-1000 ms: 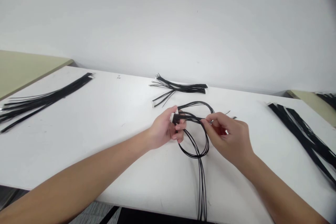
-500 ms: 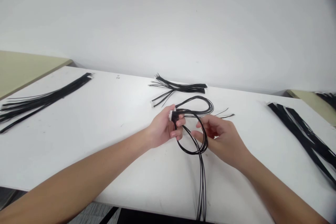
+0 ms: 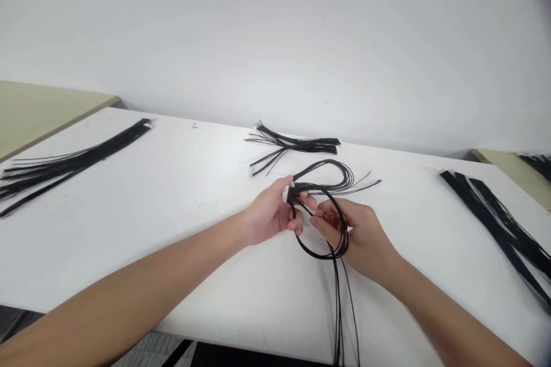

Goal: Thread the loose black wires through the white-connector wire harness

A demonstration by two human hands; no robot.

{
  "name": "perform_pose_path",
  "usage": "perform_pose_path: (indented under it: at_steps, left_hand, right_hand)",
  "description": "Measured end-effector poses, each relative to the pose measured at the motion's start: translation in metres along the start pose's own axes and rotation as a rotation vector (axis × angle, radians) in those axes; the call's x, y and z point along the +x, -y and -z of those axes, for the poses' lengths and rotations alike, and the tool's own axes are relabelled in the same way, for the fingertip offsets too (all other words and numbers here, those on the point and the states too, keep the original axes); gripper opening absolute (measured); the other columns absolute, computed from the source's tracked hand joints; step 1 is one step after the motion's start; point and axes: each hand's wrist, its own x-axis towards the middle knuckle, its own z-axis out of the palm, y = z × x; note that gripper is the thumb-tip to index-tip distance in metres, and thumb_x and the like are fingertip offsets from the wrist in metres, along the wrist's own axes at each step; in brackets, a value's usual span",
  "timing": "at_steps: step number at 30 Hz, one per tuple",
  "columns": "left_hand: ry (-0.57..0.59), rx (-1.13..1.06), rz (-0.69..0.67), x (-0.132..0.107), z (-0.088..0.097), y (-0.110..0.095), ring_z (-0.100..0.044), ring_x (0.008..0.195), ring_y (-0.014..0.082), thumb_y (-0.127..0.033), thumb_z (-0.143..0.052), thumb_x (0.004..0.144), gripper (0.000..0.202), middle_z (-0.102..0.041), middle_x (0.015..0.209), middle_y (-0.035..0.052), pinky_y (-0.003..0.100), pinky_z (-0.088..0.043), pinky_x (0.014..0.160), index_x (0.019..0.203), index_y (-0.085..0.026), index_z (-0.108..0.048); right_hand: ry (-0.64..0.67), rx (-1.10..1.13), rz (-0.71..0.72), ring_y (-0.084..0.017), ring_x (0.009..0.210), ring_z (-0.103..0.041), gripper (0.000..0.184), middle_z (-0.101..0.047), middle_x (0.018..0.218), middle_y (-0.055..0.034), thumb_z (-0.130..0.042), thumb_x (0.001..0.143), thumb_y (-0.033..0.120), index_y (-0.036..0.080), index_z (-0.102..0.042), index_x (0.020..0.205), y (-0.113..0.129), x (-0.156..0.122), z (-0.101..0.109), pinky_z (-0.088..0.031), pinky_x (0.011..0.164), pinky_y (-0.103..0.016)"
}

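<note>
Two hands are working above the white table (image 3: 172, 195), and both are mine. My left hand (image 3: 271, 215) is gripping the black wire bundle (image 3: 310, 188) beside a white connector (image 3: 286, 193), thumb and fingers curled round it. Taking that hand as the clock's centre, one upper loop (image 3: 349, 176) is arching at two o'clock, and a lower loop (image 3: 322, 257) is curving round at three, passing in front of my right hand (image 3: 361, 235). That one is sitting between three and four, thumb and fingers bunched narrowly over the strands; I cannot tell whether they are pinching any. Thin loose ends (image 3: 379, 182) are poking out near half past two, and long strands (image 3: 337, 287) are hanging around half past four. One far pile (image 3: 297, 142) is lying at one o'clock, a second pile (image 3: 94, 155) at half past nine, a third pile (image 3: 486, 215) at three, well apart
</note>
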Motion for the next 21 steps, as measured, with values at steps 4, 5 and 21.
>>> perform_pose_path:
  at_steps: [4, 5, 21]
  left_hand:
    - [-0.015, 0.024, -0.001, 0.0001, -0.0011, 0.0001, -0.043, 0.040, 0.0075, -0.043, -0.031, 0.093, 0.035, -0.064, 0.084, 0.0036, 0.029, -0.043, 0.053, 0.077, -0.017, -0.049]
    - [-0.024, 0.028, -0.004, 0.0002, -0.0015, 0.0001, -0.043, 0.040, 0.0075, -0.042, -0.031, 0.092, 0.035, -0.065, 0.086, 0.0047, 0.030, -0.044, 0.054, 0.078, -0.016, -0.049]
    - [-0.030, 0.046, -0.018, 0.0001, -0.0005, 0.0008, -0.047, 0.041, 0.0074, -0.045, -0.033, 0.092, 0.036, -0.066, 0.105, 0.0095, 0.032, -0.045, 0.056, 0.078, -0.017, -0.049]
  right_hand:
    - [0.039, -0.037, -0.041, -0.012, 0.061, -0.047, 0.014, -0.054, 0.071, 0.0016, -0.052, 0.088, 0.030, 0.021, -0.048, 0.078, 0.0036, 0.0005, 0.0013, -0.038, 0.054, -0.024]
    - [0.050, -0.035, -0.047, -0.012, 0.063, -0.048, 0.014, -0.055, 0.074, 0.0012, -0.050, 0.089, 0.031, 0.021, -0.048, 0.079, 0.0047, 0.0007, 0.0019, -0.039, 0.055, -0.024]
    - [0.032, -0.056, -0.126, -0.011, 0.049, -0.044, 0.015, -0.046, 0.056, 0.0055, -0.058, 0.083, 0.036, 0.022, -0.052, 0.083, -0.0004, 0.0023, -0.0013, -0.036, 0.046, -0.023]
